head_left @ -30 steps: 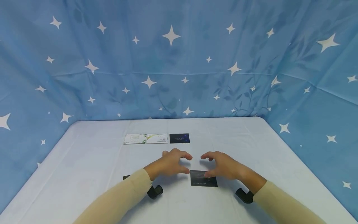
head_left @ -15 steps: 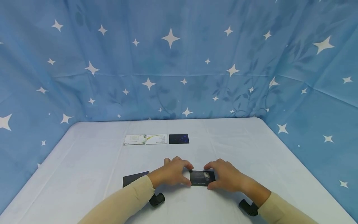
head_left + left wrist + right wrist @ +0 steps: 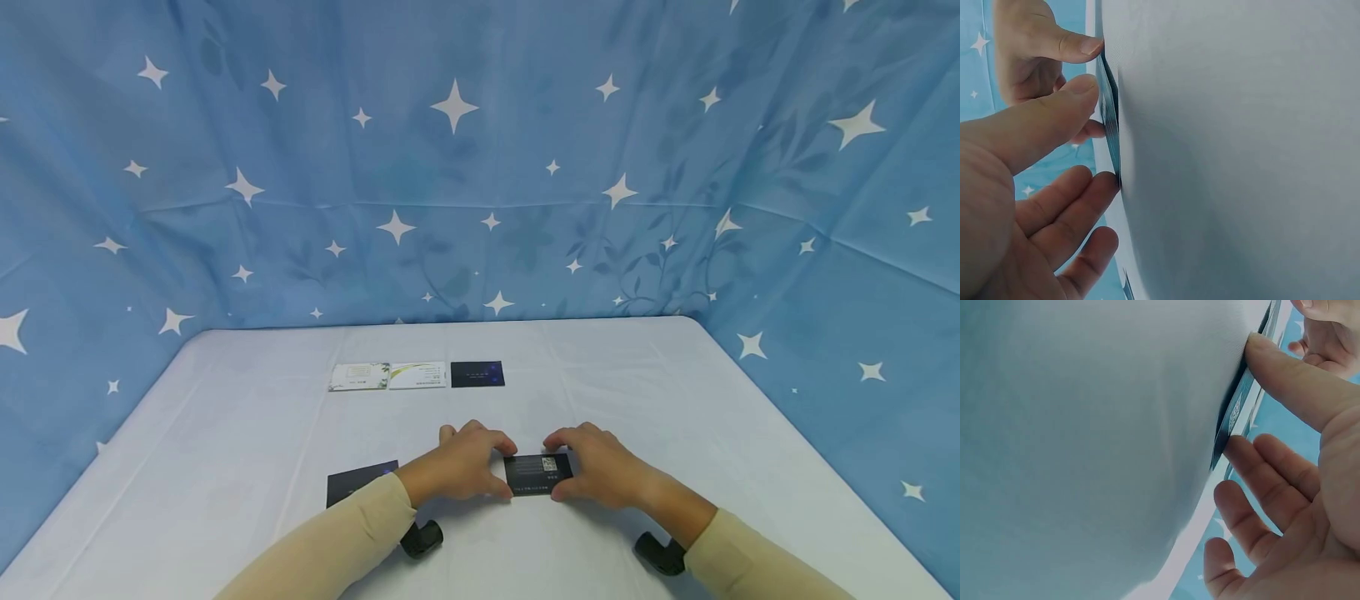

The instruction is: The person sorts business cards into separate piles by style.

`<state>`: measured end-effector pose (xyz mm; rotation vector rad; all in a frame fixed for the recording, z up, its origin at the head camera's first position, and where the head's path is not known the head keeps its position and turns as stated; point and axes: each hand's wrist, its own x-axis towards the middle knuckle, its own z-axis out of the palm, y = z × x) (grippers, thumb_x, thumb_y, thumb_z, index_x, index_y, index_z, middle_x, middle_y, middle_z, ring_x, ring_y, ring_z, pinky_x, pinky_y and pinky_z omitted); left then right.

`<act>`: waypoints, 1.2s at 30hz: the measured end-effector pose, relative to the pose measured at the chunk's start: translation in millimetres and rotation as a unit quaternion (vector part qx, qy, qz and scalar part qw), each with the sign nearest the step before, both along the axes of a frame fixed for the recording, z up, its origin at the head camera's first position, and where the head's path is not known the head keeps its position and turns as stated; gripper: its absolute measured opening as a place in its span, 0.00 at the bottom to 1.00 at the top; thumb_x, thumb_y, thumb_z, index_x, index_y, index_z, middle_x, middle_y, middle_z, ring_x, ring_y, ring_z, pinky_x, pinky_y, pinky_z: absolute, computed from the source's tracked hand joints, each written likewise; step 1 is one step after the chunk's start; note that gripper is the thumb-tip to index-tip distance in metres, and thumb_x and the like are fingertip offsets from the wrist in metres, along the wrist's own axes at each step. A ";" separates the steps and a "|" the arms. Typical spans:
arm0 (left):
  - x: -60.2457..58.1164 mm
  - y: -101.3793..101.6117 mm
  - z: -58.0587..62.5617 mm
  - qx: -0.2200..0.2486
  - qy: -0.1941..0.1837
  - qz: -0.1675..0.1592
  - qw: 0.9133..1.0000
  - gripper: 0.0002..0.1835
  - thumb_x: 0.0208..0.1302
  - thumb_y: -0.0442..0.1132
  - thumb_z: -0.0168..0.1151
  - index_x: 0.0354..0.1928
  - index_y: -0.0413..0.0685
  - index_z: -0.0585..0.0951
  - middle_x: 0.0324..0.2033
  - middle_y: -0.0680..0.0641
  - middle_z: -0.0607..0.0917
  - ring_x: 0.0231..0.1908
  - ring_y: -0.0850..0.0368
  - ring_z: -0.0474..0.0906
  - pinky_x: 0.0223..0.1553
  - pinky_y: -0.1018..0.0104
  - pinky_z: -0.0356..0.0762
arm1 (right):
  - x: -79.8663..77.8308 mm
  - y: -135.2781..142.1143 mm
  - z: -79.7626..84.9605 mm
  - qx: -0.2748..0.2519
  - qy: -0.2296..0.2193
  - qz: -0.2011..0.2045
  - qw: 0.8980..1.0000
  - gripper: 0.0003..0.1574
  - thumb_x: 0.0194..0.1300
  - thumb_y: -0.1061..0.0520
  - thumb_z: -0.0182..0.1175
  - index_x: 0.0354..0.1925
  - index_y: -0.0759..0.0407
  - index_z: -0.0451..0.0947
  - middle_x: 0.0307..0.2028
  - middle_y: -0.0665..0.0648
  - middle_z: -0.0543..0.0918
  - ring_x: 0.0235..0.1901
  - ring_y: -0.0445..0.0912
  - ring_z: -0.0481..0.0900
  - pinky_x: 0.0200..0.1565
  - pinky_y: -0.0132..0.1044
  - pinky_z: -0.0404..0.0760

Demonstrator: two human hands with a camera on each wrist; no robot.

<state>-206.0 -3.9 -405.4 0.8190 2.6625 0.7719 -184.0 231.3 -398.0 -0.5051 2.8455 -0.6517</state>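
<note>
A black business card (image 3: 528, 477) with pale print and a QR code lies in front of me on the white table. My left hand (image 3: 467, 460) holds its left end, with the thumb at the near corner and a finger at the far corner. At the right end, my right hand (image 3: 606, 468) pinches the card between thumb and fingers across its near and far edges. Both wrist views show the card (image 3: 1110, 119) edge-on, close to the cloth. In the right wrist view the thumb (image 3: 1272, 359) touches one long edge, while other fingers stay loosely bent.
Two white cards (image 3: 360, 377) (image 3: 417, 375) and a dark blue card (image 3: 477, 374) lie in a row farther back. Another dark card (image 3: 352, 482) is partly covered by my left sleeve (image 3: 337, 533). A blue star-patterned curtain (image 3: 450, 167) stands behind the white table (image 3: 637, 375).
Both hands have come down from above the table onto the black card's two ends. Over the last half second they have barely moved. The QR code, covered before, now shows.
</note>
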 end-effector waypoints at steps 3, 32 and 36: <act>-0.6 -0.6 0.5 0.002 0.003 0.005 1.000 0.28 0.46 0.48 0.82 0.52 0.54 0.85 0.41 0.63 0.81 0.47 0.61 0.68 0.47 0.54 0.55 | -1.8 -0.5 0.1 -0.004 0.003 0.009 1.000 0.37 0.48 0.48 0.81 0.55 0.53 0.80 0.47 0.47 0.80 0.49 0.48 0.72 0.54 0.53 0.70; -45.9 -44.9 12.7 -0.001 0.056 0.060 0.997 0.27 0.62 0.49 0.72 0.63 0.56 0.80 0.55 0.47 0.79 0.61 0.50 0.66 0.54 0.46 0.54 | -54.9 -30.6 10.9 -0.061 0.037 -0.021 0.997 0.36 0.58 0.49 0.75 0.62 0.56 0.76 0.55 0.54 0.77 0.57 0.52 0.72 0.59 0.52 0.72; -63.3 -49.6 12.8 -0.012 0.054 0.081 0.995 0.28 0.64 0.49 0.71 0.65 0.55 0.79 0.56 0.47 0.79 0.62 0.50 0.65 0.54 0.46 0.54 | -77.2 -40.3 15.5 -0.056 0.043 -0.010 0.997 0.36 0.59 0.50 0.74 0.63 0.57 0.76 0.56 0.58 0.77 0.57 0.53 0.72 0.58 0.51 0.72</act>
